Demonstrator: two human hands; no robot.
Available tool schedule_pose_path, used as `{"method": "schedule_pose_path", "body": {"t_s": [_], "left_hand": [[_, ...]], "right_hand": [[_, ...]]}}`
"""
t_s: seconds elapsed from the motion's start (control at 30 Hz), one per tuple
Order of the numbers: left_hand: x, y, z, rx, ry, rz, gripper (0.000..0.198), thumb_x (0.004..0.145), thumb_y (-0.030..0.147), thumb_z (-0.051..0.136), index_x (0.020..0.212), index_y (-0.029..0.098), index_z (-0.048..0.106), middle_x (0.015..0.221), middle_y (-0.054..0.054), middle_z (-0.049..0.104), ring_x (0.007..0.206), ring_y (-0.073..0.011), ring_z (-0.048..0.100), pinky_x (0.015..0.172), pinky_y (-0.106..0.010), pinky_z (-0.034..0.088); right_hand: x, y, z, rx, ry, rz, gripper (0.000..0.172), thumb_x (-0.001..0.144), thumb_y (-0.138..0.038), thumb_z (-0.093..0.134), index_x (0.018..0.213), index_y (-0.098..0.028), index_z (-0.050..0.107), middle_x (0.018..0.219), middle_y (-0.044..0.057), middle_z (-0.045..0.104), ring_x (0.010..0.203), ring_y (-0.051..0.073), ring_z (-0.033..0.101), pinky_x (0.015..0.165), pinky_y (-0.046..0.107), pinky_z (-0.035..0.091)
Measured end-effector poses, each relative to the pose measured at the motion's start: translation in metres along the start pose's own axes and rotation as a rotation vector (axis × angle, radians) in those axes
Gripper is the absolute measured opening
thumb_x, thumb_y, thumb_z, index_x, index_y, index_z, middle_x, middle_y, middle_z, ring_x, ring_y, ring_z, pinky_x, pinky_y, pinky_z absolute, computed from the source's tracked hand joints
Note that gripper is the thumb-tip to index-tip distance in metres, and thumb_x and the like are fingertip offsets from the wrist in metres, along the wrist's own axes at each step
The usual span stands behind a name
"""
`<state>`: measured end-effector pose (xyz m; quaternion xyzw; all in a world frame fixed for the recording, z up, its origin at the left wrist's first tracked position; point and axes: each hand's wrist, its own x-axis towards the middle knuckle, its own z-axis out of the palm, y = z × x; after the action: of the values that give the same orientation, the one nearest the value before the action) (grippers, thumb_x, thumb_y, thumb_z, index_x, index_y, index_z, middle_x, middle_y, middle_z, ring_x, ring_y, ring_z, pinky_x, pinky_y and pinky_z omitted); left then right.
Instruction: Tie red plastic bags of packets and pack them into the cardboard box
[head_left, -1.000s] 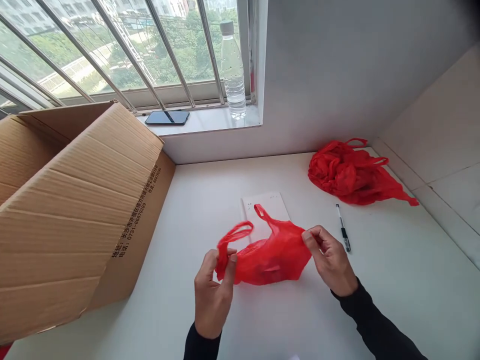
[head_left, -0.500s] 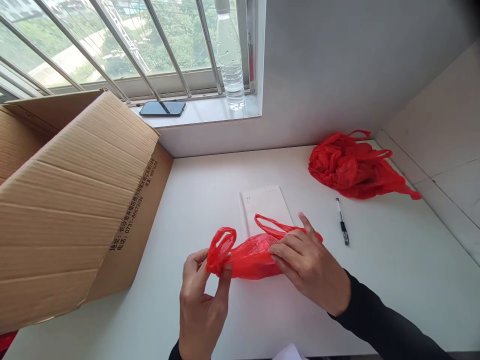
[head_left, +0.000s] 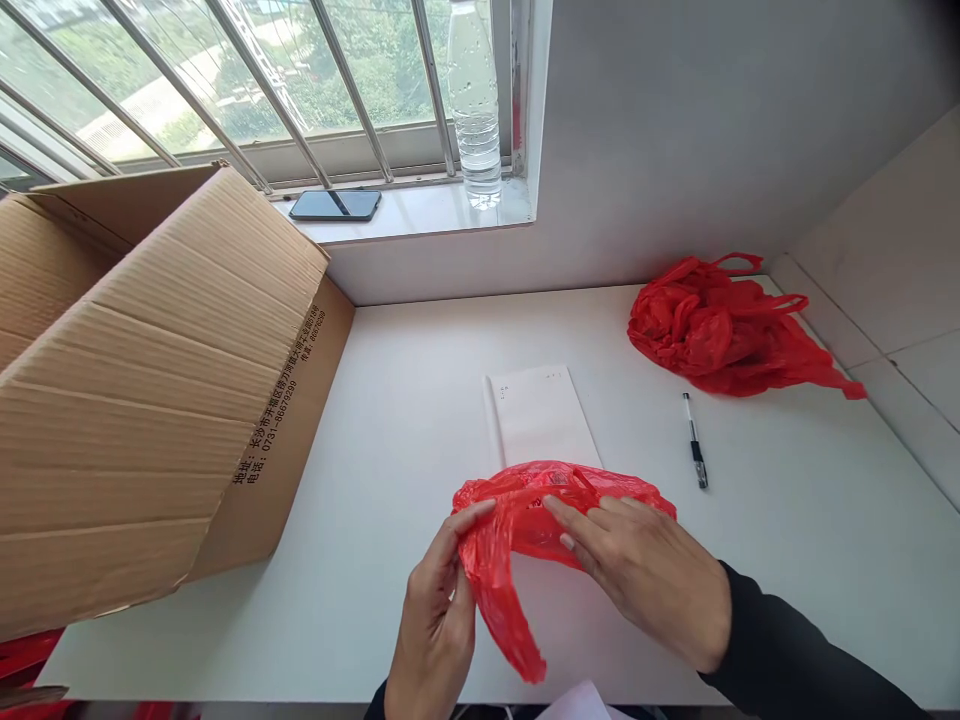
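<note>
A thin red plastic bag (head_left: pixel 525 515) lies crumpled on the white table (head_left: pixel 420 420) just in front of me. My left hand (head_left: pixel 437 625) pinches its left part between thumb and fingers, and a loose end hangs down toward the table edge. My right hand (head_left: pixel 645 570) rests on the bag's right part with fingers stretched out and pressing it flat. A white sheet of paper (head_left: pixel 544 415) lies just beyond the bag.
A large open cardboard box (head_left: pixel 150 380) fills the left side. A heap of red bags (head_left: pixel 727 330) sits at the back right, with a pen (head_left: pixel 695 455) in front of it. A phone (head_left: pixel 335 204) and a water bottle (head_left: pixel 476 110) stand on the windowsill.
The bag's handles have been folded in over the bag. My left hand moved right and turned the left end downward. My right hand stays flat on the bag.
</note>
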<state>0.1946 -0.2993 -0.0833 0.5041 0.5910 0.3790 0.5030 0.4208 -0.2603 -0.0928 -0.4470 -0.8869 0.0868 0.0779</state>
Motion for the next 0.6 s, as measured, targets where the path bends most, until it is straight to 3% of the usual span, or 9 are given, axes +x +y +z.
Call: {"method": "schedule_pose_path", "body": {"t_s": [0.1,0.17,0.23,0.3,0.37,0.47,0.53,0.6], "left_hand": [[-0.001,-0.005,0.005,0.084,0.034,-0.004,0.029,0.097,0.041,0.048,0.121,0.028,0.06,0.123,-0.008,0.064,0.112,-0.0261,0.06,0.091,-0.037,0.053],[-0.001,-0.005,0.008,0.163,0.094,0.008,0.027,0.094,0.043,0.055,0.115,0.027,0.058,0.115,-0.008,0.065,0.104,-0.0261,0.062,0.083,-0.036,0.054],[0.001,-0.004,0.013,0.222,0.148,0.005,0.031,0.087,0.044,0.065,0.111,0.027,0.054,0.1,-0.004,0.065,0.085,-0.0226,0.063,0.074,-0.034,0.053],[0.005,-0.002,0.016,0.213,0.175,-0.013,0.033,0.084,0.044,0.07,0.104,0.027,0.051,0.084,0.001,0.061,0.067,-0.0169,0.057,0.065,-0.031,0.049],[0.011,0.001,0.018,0.137,0.184,-0.026,0.026,0.088,0.046,0.065,0.097,0.026,0.052,0.076,0.003,0.056,0.06,-0.0141,0.051,0.06,-0.028,0.046],[0.018,0.004,0.017,-0.01,0.222,-0.045,0.023,0.093,0.046,0.056,0.093,0.023,0.057,0.08,0.001,0.059,0.065,-0.0143,0.053,0.06,-0.027,0.045],[0.021,0.004,0.015,-0.091,0.253,-0.069,0.023,0.093,0.044,0.058,0.1,0.022,0.062,0.092,-0.002,0.065,0.077,-0.0166,0.059,0.068,-0.028,0.048],[0.023,0.003,0.014,-0.183,0.263,-0.089,0.025,0.093,0.042,0.06,0.106,0.021,0.066,0.102,-0.005,0.068,0.091,-0.0206,0.062,0.078,-0.03,0.05]], "right_hand": [[-0.002,0.005,0.012,-0.046,-0.046,0.076,0.06,0.096,-0.023,0.046,0.152,-0.018,0.025,0.068,-0.001,0.061,0.056,0.021,0.059,0.052,0.034,0.043],[0.0,0.004,0.013,-0.04,-0.039,0.098,0.067,0.094,-0.021,0.048,0.154,-0.019,0.018,0.076,0.001,0.064,0.057,0.021,0.06,0.05,0.034,0.044],[0.004,-0.001,0.01,0.006,-0.003,0.068,0.062,0.093,-0.013,0.046,0.151,-0.02,0.026,0.084,0.003,0.066,0.063,0.022,0.063,0.054,0.035,0.048],[0.01,-0.007,0.006,0.087,0.065,0.023,0.051,0.092,-0.006,0.043,0.14,-0.02,0.042,0.099,0.006,0.068,0.079,0.022,0.065,0.068,0.037,0.053],[0.015,-0.012,0.005,0.13,0.129,-0.022,0.043,0.09,-0.001,0.041,0.127,-0.018,0.053,0.112,0.008,0.067,0.095,0.024,0.064,0.083,0.04,0.053],[0.018,-0.014,0.006,0.066,0.112,-0.045,0.044,0.085,0.004,0.041,0.119,-0.015,0.06,0.095,0.008,0.071,0.088,0.024,0.065,0.081,0.04,0.052],[0.017,-0.013,0.009,0.004,-0.025,-0.021,0.048,0.079,0.006,0.042,0.117,-0.016,0.062,0.071,0.003,0.068,0.065,0.022,0.064,0.062,0.036,0.05],[0.017,-0.011,0.012,-0.033,-0.212,0.005,0.055,0.073,0.007,0.045,0.118,-0.02,0.062,0.06,0.0,0.065,0.051,0.021,0.062,0.047,0.031,0.039]]}}
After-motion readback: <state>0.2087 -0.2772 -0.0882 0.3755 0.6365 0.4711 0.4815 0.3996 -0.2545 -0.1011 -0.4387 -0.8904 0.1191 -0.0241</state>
